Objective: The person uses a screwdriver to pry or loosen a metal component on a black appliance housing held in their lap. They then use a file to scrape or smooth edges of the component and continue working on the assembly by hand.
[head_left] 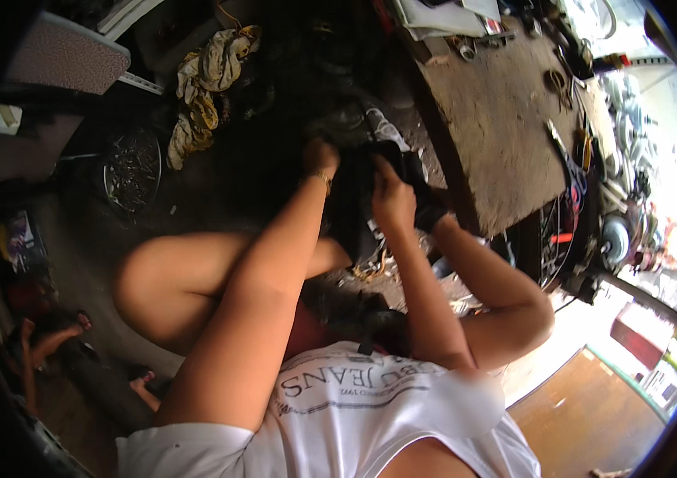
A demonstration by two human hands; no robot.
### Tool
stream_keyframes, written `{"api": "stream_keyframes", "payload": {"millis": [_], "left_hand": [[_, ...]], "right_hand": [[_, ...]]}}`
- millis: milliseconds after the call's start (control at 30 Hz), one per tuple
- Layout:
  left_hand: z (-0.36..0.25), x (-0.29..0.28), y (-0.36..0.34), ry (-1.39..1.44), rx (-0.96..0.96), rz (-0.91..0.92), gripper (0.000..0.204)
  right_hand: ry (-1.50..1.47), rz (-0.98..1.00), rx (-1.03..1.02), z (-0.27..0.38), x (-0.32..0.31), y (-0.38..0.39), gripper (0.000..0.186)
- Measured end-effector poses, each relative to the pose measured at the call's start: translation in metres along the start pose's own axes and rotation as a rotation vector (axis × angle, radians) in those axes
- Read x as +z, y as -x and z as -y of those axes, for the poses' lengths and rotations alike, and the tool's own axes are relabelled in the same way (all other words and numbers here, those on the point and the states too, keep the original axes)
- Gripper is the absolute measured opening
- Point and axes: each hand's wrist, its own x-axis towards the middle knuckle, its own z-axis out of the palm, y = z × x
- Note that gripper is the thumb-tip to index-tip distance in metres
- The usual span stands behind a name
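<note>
My left hand (321, 157), with a gold-coloured bracelet (324, 178) at its wrist, reaches into deep shadow between my bent legs. Its fingers look curled, but what they hold is lost in the dark. Beside it on the right, my right hand (393, 201) is closed against a black object (386, 151), index finger stretched along it. The kind of that object is too dim to tell. A white-and-grey item (386, 127) lies just beyond it.
A thick wooden bench top (490, 119) stands to the right, with scissors (568, 155) and metal parts at its far edge. At left are a round bowl of small dark pieces (132, 171) and a stained yellowish cloth (211, 76). Litter covers the ground near my right foot.
</note>
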Motion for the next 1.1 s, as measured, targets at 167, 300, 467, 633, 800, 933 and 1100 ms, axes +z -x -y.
{"api": "stream_keyframes", "payload": {"millis": [167,300,467,633,800,933,1100], "left_hand": [[0.021,0.010,0.002,0.202,-0.159,-0.079,0.029],[-0.017,-0.012,0.013,0.074,-0.137,-0.009,0.030],[-0.016,-0.007,0.013,-0.087,-0.044,0.043,0.035],[0.012,0.009,0.009,0.136,-0.001,-0.165,0.024],[-0.007,-0.005,0.008,0.036,-0.071,-0.122,0.021],[-0.015,0.002,0.005,0.045,-0.076,-0.112,0.022],[-0.003,0.003,0.002,0.163,-0.008,-0.229,0.025]], "right_hand": [[-0.007,0.064,-0.025,-0.001,-0.048,0.102,0.039],[0.067,0.023,-0.044,-0.007,-0.061,0.126,0.039],[0.042,-0.083,-0.119,-0.006,0.003,0.020,0.034],[-0.064,0.046,-0.022,-0.005,-0.037,0.091,0.038],[-0.054,0.109,0.156,-0.007,-0.063,0.127,0.042],[0.005,-0.068,-0.102,-0.022,0.008,0.032,0.033],[-0.012,-0.028,-0.062,-0.021,-0.030,0.085,0.037]]}}
